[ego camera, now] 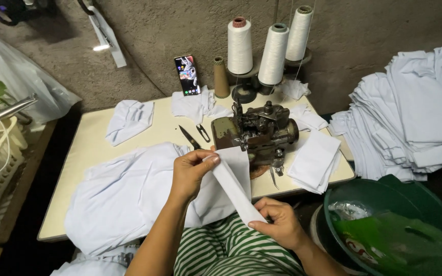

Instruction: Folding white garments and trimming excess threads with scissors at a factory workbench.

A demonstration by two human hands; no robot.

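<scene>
My left hand pinches the upper end of a folded white fabric strip just in front of the sewing machine. My right hand grips the strip's lower end near my lap, so the strip runs diagonally between both hands. The strip joins a large white garment spread over the cream table to the left. My striped green and white clothing shows below.
Small scissors lie left of the machine. Three thread cones and a bare cone stand behind it, beside a propped phone. White fabric pieces sit right of the machine, a tall stack farther right, and a green tub below.
</scene>
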